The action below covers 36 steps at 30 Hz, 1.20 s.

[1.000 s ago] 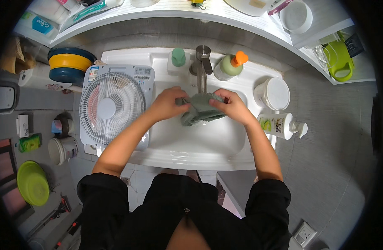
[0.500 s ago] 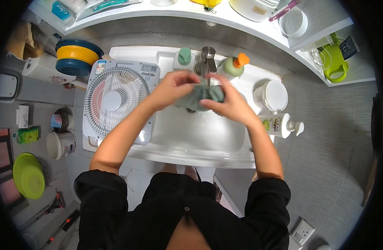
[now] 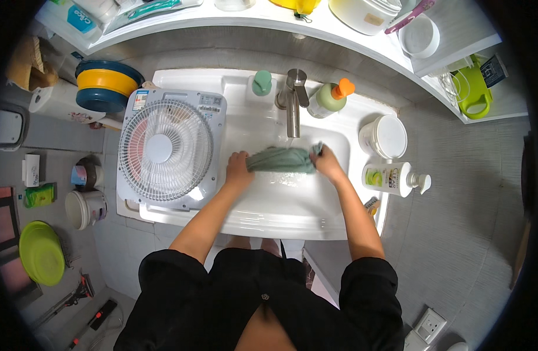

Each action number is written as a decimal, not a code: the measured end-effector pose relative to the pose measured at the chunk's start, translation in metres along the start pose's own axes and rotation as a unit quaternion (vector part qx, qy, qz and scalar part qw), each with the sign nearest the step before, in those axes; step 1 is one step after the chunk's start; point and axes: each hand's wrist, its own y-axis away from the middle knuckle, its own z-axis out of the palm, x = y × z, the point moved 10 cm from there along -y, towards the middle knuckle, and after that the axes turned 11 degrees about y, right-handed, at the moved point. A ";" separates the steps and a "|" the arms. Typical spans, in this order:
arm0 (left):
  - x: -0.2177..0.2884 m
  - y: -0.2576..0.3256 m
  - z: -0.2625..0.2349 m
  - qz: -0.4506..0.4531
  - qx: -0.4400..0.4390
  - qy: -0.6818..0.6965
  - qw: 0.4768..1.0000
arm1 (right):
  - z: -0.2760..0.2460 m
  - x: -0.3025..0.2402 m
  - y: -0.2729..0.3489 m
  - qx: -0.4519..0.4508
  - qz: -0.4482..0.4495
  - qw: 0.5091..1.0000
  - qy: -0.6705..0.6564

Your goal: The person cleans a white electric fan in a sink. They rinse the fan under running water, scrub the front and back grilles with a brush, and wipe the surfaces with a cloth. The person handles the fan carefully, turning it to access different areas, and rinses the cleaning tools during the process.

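Leftmost, a white box fan (image 3: 166,151) lies flat on the sink's (image 3: 280,216) left rim, grille up. Just beside it, the left hand (image 3: 238,169) has its fingers curled shut around the left end of a green cloth (image 3: 280,159). The cloth is rolled into a tight bar, stretched across the basin under the steel tap (image 3: 293,102). The right hand (image 3: 326,164) grips the other end, fingers closed on it. Farther right: white lidded tub (image 3: 384,136), pump bottle (image 3: 394,178) lying on its side on the rim.

White pump bottle (image 3: 393,178) — green label — right of basin (image 3: 292,205).
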 end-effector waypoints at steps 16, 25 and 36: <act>-0.037 0.017 0.074 -0.350 -0.073 0.543 0.760 | 0.153 0.042 -0.019 0.171 -0.145 0.937 0.268; -0.019 0.015 0.111 -0.378 -0.154 0.809 0.424 | 0.138 -0.130 0.077 0.145 -0.315 0.926 0.146; -0.042 -0.007 0.028 -0.201 0.003 0.219 0.955 | 0.079 0.030 -0.015 0.089 0.036 0.933 0.347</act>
